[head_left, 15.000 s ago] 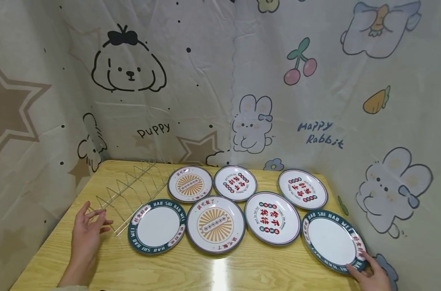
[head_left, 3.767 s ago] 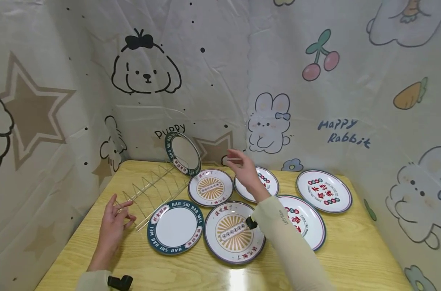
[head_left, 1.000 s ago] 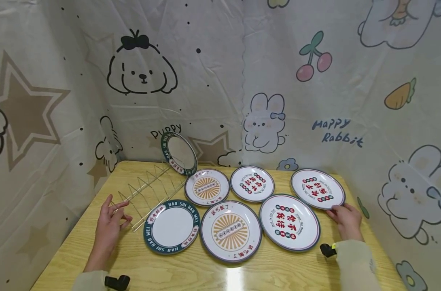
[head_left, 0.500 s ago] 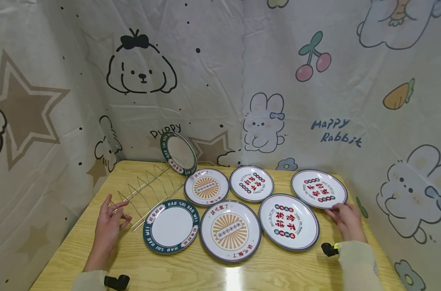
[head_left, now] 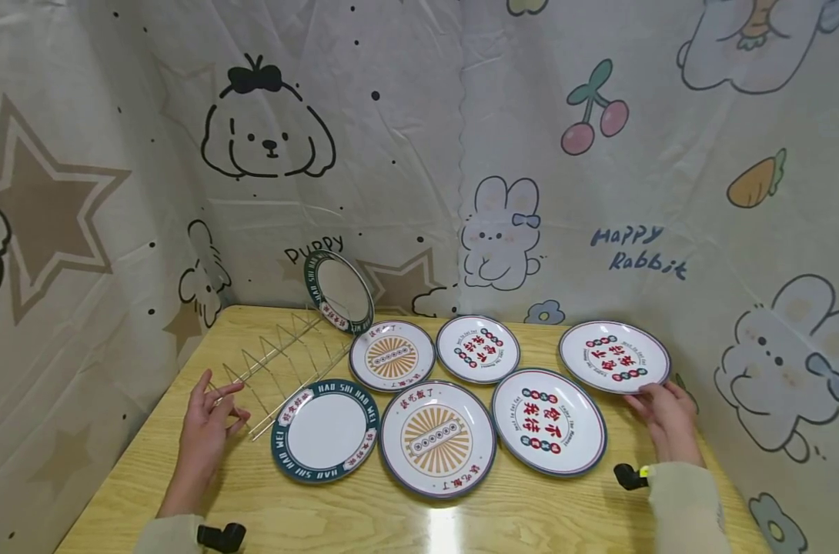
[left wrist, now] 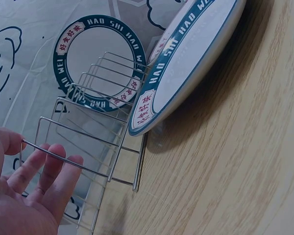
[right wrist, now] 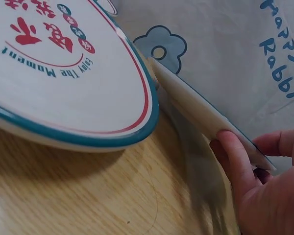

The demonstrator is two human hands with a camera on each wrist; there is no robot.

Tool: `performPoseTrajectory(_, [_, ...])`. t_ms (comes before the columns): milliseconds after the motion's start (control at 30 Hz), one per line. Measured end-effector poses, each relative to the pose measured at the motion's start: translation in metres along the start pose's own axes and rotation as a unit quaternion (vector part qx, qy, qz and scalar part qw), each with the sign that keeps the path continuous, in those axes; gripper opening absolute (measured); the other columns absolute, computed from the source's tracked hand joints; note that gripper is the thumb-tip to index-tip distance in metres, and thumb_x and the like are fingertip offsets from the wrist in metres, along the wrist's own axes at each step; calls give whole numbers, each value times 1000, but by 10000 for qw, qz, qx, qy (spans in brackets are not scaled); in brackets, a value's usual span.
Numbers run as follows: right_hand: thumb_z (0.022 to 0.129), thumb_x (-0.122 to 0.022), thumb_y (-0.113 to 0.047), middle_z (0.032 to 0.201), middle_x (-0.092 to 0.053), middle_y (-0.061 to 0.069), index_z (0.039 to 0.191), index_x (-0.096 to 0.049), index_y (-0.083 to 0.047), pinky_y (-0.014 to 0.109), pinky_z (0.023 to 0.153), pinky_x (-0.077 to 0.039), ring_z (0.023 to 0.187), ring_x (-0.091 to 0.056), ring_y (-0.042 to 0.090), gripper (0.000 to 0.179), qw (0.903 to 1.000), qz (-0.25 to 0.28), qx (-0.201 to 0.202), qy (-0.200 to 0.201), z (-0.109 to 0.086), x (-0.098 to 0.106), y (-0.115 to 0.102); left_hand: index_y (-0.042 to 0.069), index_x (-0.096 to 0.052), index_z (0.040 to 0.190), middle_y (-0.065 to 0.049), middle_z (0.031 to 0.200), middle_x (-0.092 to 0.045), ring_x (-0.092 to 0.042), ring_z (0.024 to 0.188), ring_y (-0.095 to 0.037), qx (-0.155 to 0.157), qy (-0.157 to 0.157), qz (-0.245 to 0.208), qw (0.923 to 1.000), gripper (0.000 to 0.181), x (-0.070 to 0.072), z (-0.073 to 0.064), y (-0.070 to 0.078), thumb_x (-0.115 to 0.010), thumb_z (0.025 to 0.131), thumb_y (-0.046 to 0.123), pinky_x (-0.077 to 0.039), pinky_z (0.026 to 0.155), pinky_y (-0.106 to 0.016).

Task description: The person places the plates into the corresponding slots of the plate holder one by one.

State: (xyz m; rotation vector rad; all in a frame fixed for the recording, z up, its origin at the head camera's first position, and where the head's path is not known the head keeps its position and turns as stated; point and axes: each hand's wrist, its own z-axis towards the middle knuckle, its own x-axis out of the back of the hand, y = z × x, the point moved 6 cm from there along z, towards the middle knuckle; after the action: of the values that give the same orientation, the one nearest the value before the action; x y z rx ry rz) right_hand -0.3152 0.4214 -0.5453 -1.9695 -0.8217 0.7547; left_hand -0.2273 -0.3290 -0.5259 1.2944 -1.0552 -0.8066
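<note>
My left hand (head_left: 208, 423) holds the near end of a wire plate rack (left wrist: 90, 168), thumb on one side of the end wire and fingers on the other. In the rack's far end a green-rimmed plate (head_left: 343, 288) stands on edge, leaning back. At the right, my right hand (head_left: 665, 415) pinches the near edge of a small white plate (head_left: 613, 358) with red characters. The right wrist view shows that plate (right wrist: 201, 107) raised off the table at a tilt, thumb and fingers on opposite faces.
Between the hands lie another green-rimmed plate (head_left: 325, 431), a large sunburst plate (head_left: 439, 438), a small sunburst plate (head_left: 392, 355) and two red-character plates (head_left: 549, 423), one large, one small. A patterned curtain (head_left: 392, 154) borders the wooden table (head_left: 350, 523).
Earlier, the standing green-rimmed plate lay at the right under my right hand; it then went into the rack. Lately my right hand has taken the small red-character plate and shifted it slightly right and up.
</note>
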Motion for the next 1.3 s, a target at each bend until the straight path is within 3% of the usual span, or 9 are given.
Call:
performPoseTrajectory(300, [98,-52,8,84,-66,-9,167,-17,-19,25,76,-63,73,-72,7,81,9996,111,231,-142,-12,-5,-5,26,1,168,14,127,-53,-66,89,-4,-80,-2,-17,10000,69,0,-1,1,-41,112,22,-58,79,-14])
performPoseTrajectory(667, [95,-52,17,82,-70,-7,167,-18,-14,25,72,-63,73,-73,10,85,9960,70,532,-721,-33,-31,-8,24,1,168,15,126,-53,-66,87,-4,-99,-4,-1,10000,70,0,-1,1,-40,112,22,-58,78,-13])
performPoseTrajectory(833, [96,-52,16,89,-69,-10,167,-16,-12,24,73,-63,79,-72,6,84,9932,-90,668,-945,-42,-45,-8,24,1,168,15,126,-54,-67,87,-5,-108,-10,-21,9999,70,0,0,1,-41,112,22,-58,78,-14])
performPoseTrajectory(1100, [99,-53,7,124,-52,-7,166,-22,-21,21,86,-60,96,-64,2,79,9842,-1046,790,-1187,-57,-69,2,25,1,168,15,127,-53,-67,87,-5,-102,-9,23,9999,69,0,-1,1,-40,112,22,-57,78,-14])
performPoseTrajectory(1300, [100,-56,3,127,-49,-5,166,-21,-25,24,90,-60,101,-62,5,79,9745,-1344,966,-1517,-70,-87,5,25,2,168,14,128,-53,-66,87,-4,-120,-20,51,9999,70,0,-1,1,-40,113,23,-57,79,-13])
